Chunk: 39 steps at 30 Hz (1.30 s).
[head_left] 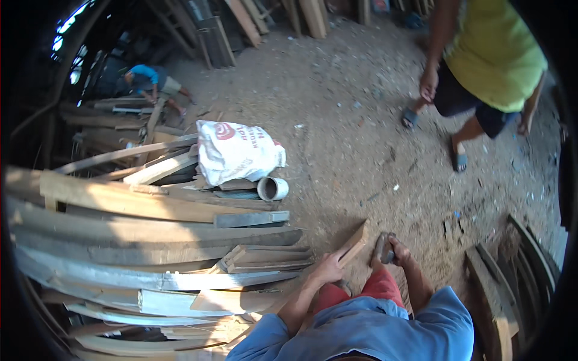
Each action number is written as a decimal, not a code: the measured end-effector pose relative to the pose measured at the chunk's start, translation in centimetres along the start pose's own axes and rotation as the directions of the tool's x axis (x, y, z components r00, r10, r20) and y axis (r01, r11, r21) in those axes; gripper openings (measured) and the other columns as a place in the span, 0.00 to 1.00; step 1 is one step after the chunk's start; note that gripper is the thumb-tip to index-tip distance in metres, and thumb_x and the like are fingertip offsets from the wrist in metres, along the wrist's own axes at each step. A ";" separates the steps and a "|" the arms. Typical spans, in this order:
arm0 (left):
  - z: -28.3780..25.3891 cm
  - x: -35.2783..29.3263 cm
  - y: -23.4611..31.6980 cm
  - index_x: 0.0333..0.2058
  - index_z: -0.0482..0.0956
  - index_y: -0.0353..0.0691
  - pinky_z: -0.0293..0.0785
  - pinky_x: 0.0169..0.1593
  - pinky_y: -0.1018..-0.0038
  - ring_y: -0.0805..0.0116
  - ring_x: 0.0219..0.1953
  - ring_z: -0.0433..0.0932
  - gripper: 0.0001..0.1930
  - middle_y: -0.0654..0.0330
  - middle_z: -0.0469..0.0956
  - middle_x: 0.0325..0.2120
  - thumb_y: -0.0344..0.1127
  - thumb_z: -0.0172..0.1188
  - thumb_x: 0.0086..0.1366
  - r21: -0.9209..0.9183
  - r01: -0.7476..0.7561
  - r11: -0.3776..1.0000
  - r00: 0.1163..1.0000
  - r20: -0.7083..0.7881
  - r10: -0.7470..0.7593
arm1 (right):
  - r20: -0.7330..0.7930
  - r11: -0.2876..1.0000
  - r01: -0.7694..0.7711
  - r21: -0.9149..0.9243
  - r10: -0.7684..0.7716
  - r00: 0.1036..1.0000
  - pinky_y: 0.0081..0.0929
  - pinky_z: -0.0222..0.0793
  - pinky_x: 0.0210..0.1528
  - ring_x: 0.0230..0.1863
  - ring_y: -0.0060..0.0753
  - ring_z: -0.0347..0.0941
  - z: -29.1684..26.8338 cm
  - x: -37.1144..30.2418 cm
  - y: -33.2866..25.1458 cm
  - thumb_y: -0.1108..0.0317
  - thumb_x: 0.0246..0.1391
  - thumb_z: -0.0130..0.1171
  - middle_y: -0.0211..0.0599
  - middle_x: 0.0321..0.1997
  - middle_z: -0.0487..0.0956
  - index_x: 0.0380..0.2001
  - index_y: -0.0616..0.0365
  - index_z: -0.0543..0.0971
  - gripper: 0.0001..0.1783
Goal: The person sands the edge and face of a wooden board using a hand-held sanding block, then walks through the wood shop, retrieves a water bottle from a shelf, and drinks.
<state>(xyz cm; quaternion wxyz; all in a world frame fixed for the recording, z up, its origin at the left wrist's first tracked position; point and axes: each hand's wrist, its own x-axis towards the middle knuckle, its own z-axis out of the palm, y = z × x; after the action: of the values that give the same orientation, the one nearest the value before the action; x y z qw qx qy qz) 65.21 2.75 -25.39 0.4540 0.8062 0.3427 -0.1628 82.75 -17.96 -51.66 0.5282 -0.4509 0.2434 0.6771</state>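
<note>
"Here's the left hand (327, 269), fingers clamped on a piece of wood (354, 245) that juts out ahead of them, angled right!"

"And the right hand (400, 250)?"

"Down just beside a foot (379, 249), right of the wood; whether those fingers grip anything, I can't tell."

"Boards (150, 248) piled left of the left fingers, a white sack (235, 155) beyond them, and a person in yellow (497, 57) well ahead, off to the right!"

Right hand (400, 249): grip too small to tell clearly.
White sack (232, 153): contents hidden.
Yellow-shirted person (495, 57): head cut off by upper edge.
</note>
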 end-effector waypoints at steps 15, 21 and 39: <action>3.3 -18.2 -11.1 0.40 0.77 0.38 0.76 0.42 0.48 0.41 0.41 0.81 0.12 0.43 0.82 0.34 0.39 0.57 0.61 0.135 0.261 0.956 0.925 -0.317 -0.208 | 0.400 0.622 0.779 0.083 -0.736 0.546 0.29 0.75 0.40 0.37 0.27 0.74 20.6 -19.3 -31.2 0.48 0.65 0.53 0.27 0.37 0.75 0.48 0.50 0.74 0.19; 6.3 -20.4 -11.0 0.36 0.78 0.38 0.75 0.40 0.47 0.40 0.39 0.81 0.09 0.44 0.82 0.33 0.35 0.55 0.59 0.092 0.243 0.966 0.894 -0.408 -0.186 | 0.235 0.318 0.947 0.051 -0.925 0.298 0.25 0.70 0.48 0.40 0.24 0.71 35.5 -34.7 -35.4 0.49 0.61 0.61 0.28 0.41 0.75 0.48 0.54 0.74 0.22; 8.9 -20.9 -9.3 0.29 0.82 0.48 0.75 0.42 0.61 0.58 0.46 0.80 0.09 0.58 0.82 0.32 0.34 0.63 0.46 -0.045 0.449 0.892 0.761 -0.505 -0.408 | 0.041 0.201 0.073 -0.977 -0.159 0.986 0.31 0.72 0.29 0.27 0.32 0.75 8.1 -0.5 -15.4 0.39 0.56 0.55 0.35 0.27 0.76 0.46 0.54 0.75 0.30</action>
<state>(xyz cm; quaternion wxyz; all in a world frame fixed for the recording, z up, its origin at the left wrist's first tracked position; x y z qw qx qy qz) 44.22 -9.98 -23.93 0.2677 0.7375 0.6170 -0.0607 94.29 -6.67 -45.13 0.1681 -0.7220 -0.2522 0.6220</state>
